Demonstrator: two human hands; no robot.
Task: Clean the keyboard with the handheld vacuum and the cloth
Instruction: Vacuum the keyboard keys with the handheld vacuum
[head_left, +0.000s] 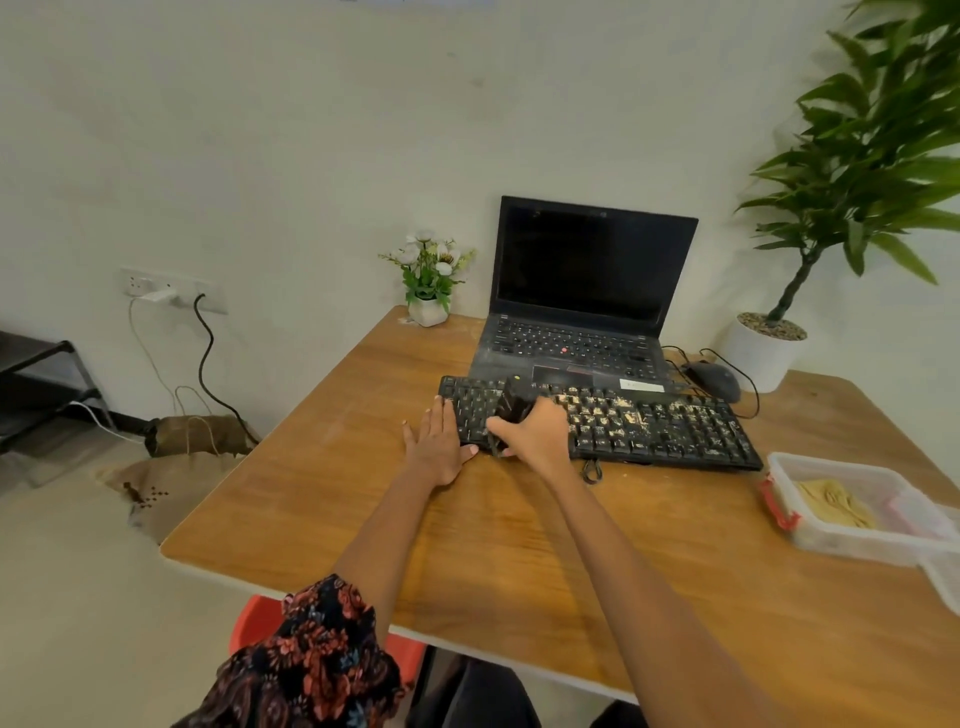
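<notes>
A black keyboard (649, 426) lies across the wooden table (322, 499), in front of the laptop. Pale crumbs cover its middle and right keys; the left keys look mostly bare. My right hand (535, 434) grips a small black handheld vacuum (511, 402), which stands on the keys left of the keyboard's middle. My left hand (439, 441) lies flat with straight fingers, pressing on the keyboard's left end and the table beside it. A beige cloth (836, 504) lies inside a clear plastic box at the right.
An open black laptop (587, 291) stands behind the keyboard. A black mouse (714, 379) with its cable lies to the right. The clear box (779, 462) with red clips sits at the table's right edge. A small flower pot (428, 312) and a large potted plant (761, 353) stand at the back.
</notes>
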